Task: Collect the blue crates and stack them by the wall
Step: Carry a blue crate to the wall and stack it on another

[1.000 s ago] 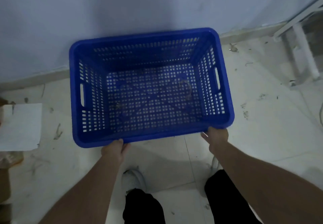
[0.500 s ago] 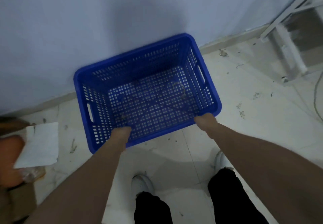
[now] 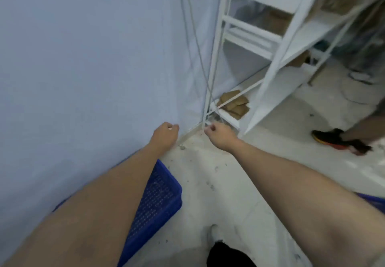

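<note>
A blue perforated crate rests on the floor against the wall at lower left, partly hidden by my left forearm. My left hand is stretched forward past the crate, fingers curled shut, holding nothing. My right hand is beside it, also curled shut and empty. Both hands are well clear of the crate. A sliver of another blue crate shows at the right edge behind my right arm.
A white metal shelf rack stands in the corner ahead, with brown cardboard pieces on its lowest shelf. Cables hang down the wall. Another person's foot in a dark and orange shoe is at right.
Both hands let go of the blue crate, which now sits by the wall. My view swung right toward the shelf rack, and my arms lifted forward, empty.
</note>
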A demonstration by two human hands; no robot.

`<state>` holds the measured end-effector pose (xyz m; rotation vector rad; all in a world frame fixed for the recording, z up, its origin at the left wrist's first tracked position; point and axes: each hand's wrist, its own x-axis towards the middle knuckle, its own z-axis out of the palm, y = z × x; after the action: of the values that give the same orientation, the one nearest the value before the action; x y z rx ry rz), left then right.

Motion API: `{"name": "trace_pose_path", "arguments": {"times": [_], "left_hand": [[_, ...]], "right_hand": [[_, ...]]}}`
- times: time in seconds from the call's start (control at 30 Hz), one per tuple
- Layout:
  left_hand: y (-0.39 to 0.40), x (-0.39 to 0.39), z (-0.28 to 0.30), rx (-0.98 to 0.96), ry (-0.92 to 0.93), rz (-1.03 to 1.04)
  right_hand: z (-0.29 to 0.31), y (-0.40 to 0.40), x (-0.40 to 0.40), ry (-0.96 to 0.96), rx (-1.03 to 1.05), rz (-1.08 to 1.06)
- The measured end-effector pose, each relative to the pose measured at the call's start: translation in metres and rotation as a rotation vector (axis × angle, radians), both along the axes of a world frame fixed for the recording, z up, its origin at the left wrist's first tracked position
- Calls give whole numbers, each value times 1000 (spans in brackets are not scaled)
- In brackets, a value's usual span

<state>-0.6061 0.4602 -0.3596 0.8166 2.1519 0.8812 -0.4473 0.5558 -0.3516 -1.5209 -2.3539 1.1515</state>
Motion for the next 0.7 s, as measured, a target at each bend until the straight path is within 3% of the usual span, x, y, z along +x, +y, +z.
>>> {"name": "trace_pose_path", "arguments": {"times": [0.23, 0.47, 0.7], "left_hand": [[44, 199, 63, 96, -5, -385], [-9, 428, 77, 16, -157, -795], [-73, 613, 58, -90, -279, -933]], "right_hand": [[67, -66, 216, -15, 128, -466], [83, -190, 438, -119, 44, -836], [74, -296, 604, -96, -11, -1096]]}}
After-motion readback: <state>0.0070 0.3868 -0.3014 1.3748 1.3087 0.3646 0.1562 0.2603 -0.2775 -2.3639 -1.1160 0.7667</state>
